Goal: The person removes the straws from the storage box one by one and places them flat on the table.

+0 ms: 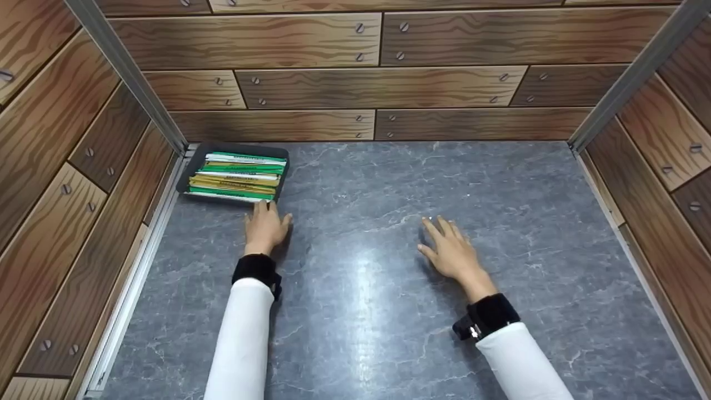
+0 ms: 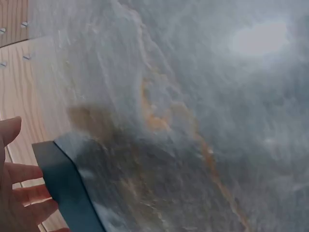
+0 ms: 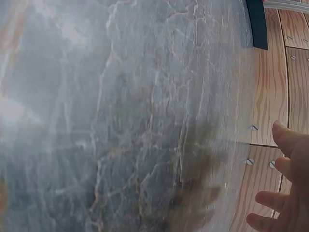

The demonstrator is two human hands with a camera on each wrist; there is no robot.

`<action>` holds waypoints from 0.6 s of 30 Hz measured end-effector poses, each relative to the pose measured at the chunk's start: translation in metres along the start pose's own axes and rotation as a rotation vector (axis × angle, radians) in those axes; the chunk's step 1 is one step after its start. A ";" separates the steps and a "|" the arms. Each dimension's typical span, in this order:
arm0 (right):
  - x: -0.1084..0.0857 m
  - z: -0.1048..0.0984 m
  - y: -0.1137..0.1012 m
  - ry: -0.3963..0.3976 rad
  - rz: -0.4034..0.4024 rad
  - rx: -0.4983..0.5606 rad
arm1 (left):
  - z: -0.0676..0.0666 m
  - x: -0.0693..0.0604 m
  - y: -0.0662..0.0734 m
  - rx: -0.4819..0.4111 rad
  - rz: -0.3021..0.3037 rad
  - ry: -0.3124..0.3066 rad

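Observation:
A dark rectangular tray (image 1: 244,148) lies at the back left of the grey marbled surface. It holds several long, slim packets (image 1: 233,180) in green, white and gold, laid side by side. My left hand (image 1: 264,229) is at the tray's near edge, its fingers extended. In the left wrist view the fingertips (image 2: 36,194) meet the tray's side wall (image 2: 67,188), though firm contact is hard to tell. My right hand (image 1: 451,253) hovers over the surface right of centre, fingers spread, holding nothing. From the right wrist view, a tray corner (image 3: 257,24) shows far off.
Wood-print panels (image 1: 311,89) wall the surface at the back and both sides. Metal posts (image 1: 136,83) stand at the back corners, with a pale rail (image 1: 130,289) along the left edge. Light reflects off the surface (image 1: 361,311) between the arms.

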State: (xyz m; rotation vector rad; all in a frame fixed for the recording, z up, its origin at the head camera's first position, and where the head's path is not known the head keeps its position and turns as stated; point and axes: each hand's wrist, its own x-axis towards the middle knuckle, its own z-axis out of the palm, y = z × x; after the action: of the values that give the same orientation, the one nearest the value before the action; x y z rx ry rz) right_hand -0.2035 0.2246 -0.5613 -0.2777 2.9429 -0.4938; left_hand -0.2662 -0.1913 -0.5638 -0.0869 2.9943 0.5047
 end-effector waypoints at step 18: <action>0.001 0.010 -0.017 -0.042 -0.061 0.029 | 0.028 -0.028 0.068 -0.001 0.186 0.016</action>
State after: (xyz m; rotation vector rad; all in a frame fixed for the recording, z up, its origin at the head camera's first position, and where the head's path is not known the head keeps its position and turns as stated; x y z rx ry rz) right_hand -0.2002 0.2051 -0.5653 -0.3708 2.8911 -0.5316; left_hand -0.2411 -0.1172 -0.5655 0.1908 3.0339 0.5258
